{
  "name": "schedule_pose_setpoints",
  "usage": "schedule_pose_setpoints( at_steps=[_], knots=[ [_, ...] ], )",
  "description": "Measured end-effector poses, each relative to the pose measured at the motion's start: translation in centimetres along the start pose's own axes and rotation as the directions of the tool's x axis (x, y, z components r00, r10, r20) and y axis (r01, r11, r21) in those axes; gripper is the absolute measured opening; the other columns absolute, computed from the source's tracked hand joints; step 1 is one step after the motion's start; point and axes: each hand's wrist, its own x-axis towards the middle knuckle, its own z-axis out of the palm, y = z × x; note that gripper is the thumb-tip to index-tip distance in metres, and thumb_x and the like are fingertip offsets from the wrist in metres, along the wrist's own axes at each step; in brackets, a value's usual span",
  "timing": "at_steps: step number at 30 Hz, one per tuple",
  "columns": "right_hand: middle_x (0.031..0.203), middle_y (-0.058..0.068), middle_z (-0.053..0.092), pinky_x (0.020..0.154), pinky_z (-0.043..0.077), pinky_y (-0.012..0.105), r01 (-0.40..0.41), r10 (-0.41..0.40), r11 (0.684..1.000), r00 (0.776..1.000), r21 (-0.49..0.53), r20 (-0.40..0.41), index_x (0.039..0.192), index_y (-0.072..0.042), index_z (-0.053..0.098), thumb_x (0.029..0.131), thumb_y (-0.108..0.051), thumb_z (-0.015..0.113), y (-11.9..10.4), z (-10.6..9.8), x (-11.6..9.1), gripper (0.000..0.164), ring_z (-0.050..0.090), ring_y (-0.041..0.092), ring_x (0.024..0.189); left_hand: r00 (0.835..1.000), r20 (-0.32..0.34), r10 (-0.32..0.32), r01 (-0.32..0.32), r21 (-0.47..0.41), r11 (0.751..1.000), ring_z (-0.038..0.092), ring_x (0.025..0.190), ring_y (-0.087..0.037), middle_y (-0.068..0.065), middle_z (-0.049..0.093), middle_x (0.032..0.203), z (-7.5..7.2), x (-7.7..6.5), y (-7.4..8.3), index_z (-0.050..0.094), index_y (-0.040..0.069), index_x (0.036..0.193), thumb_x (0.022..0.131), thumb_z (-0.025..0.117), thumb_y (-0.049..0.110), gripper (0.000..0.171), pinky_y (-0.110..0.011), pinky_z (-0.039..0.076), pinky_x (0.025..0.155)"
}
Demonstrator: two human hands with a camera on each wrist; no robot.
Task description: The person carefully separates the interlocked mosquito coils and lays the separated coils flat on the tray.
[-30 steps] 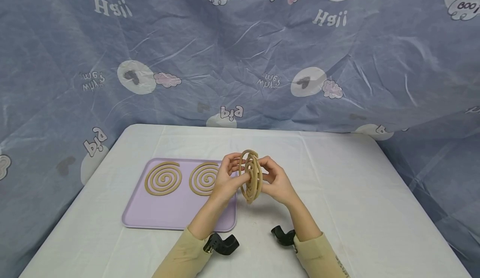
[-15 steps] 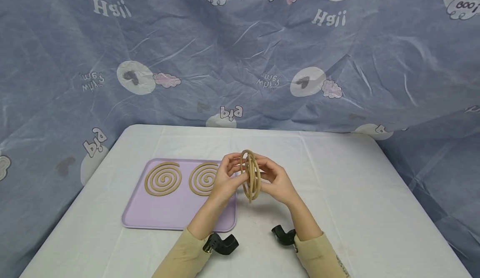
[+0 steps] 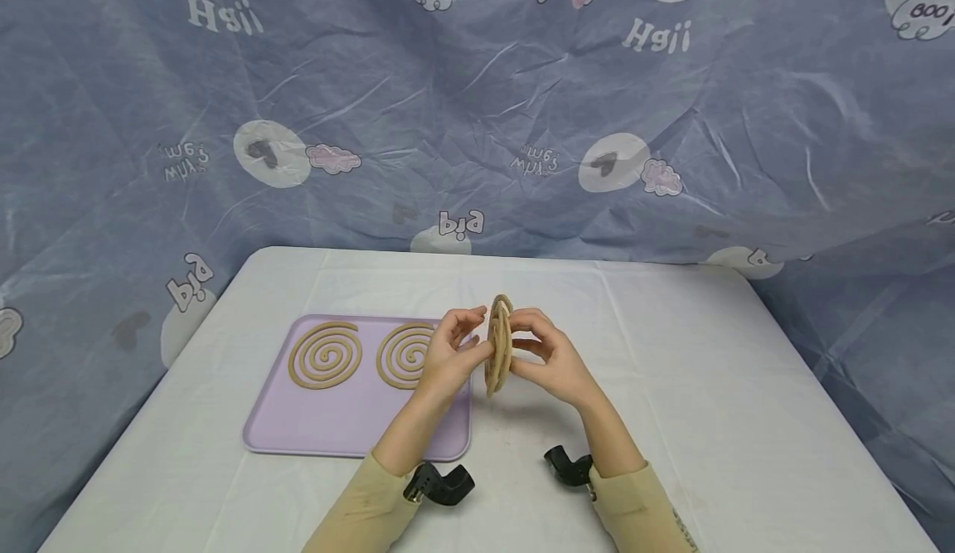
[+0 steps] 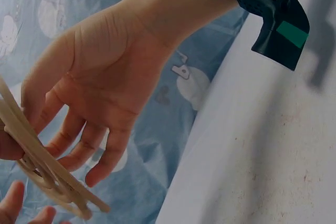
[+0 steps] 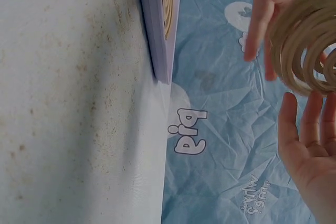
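Observation:
Above the table, a tan spiral mosquito coil stands edge-on between the two hands, with overlapping rings that look like a nested pair. My right hand holds its right side, thumb low and fingers higher; in the right wrist view the right fingertips are at the lower edge of the coil. The thumb of my left hand touches the coil's left face, while its other fingers stand apart from it, loosely bent, as the left wrist view of the left hand also shows.
A lilac tray lies left of the hands, bearing one flat mosquito coil at its back left and another coil partly hidden by the left hand. Brown crumbs dot the white tablecloth. Each sleeve carries a black camera mount.
The coil's rings, spread apart a second ago, now sit closer together, and it is turned more edge-on. My left fingers have drawn back from it; my right hand keeps its hold.

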Motion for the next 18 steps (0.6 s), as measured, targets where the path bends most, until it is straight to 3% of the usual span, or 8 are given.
schedule_pose_setpoints(
  at_steps=[2,4,9,18],
  knots=[
    [0.118,0.018,0.049,0.090,0.049,0.039,0.003,-0.003,1.000,1.000,-0.007,-0.007,0.118,0.005,0.053,0.078,0.014,0.065,0.09,-0.08,-0.05,0.043,0.052,0.021,0.108,1.000,-0.004,0.025,-0.025,0.069,0.997,0.046,0.120,-0.026,-0.013,0.055,0.124,-0.06,0.06,-0.01,0.058,-0.005,0.105,0.074,0.068,-0.003,0.032,-0.046,0.034,0.104],
    [0.118,0.020,0.048,0.089,0.050,0.037,0.001,-0.001,1.000,1.000,0.001,-0.015,0.118,0.005,0.053,0.078,0.015,0.065,0.20,-0.17,-0.11,0.043,0.054,0.022,0.106,0.999,-0.005,0.039,-0.038,0.124,0.992,0.052,0.108,-0.021,-0.012,0.060,0.113,-0.08,0.06,0.07,0.064,-0.004,0.102,0.076,0.070,-0.002,0.026,-0.041,0.040,0.097],
    [0.118,0.020,0.046,0.086,0.051,0.037,-0.011,0.012,0.999,1.000,0.049,-0.013,0.117,0.007,0.051,0.079,0.015,0.064,0.30,-0.40,-0.22,0.041,0.055,0.025,0.104,0.999,0.052,0.016,-0.023,0.144,0.989,0.060,0.078,-0.013,-0.017,0.065,0.092,-0.07,-0.10,0.58,0.064,-0.009,0.101,0.081,0.067,-0.005,0.021,-0.024,0.050,0.074],
    [0.111,0.014,0.052,0.085,0.051,0.038,-0.067,0.067,0.996,0.998,0.060,0.010,0.114,0.005,0.051,0.080,0.010,0.065,0.18,-0.32,-0.20,0.038,0.055,0.022,0.102,0.997,0.078,-0.003,-0.008,0.139,0.990,0.063,0.073,-0.010,-0.010,0.068,0.087,0.03,-0.19,-0.07,0.066,-0.007,0.097,0.081,0.068,-0.003,0.016,-0.023,0.052,0.070]
  ],
)
